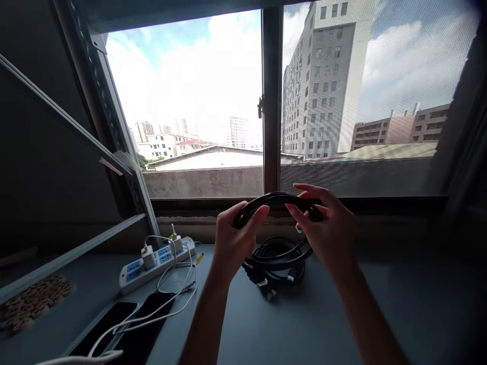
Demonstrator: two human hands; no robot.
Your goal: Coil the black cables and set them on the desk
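Note:
A coiled black cable (281, 197) is held up in front of the window sill between my two hands. My left hand (238, 233) wraps round the coil's left side, thumb on top. At the coil's right side, my right hand (325, 218) has its thumb and index finger apart, while its other fingers are curled at the cable, partly hidden. Below the hands, more black cable (279, 248) lies looped on the grey-blue table (289, 329), with dark connectors (271, 294) at its front edge.
A white power strip (158, 263) with two white chargers stands at the left. White cables (163, 317) run over two dark phones (148, 324). A metal frame (129, 152) rises at the left, and a brown beaded mat (36, 301) lies at the far left.

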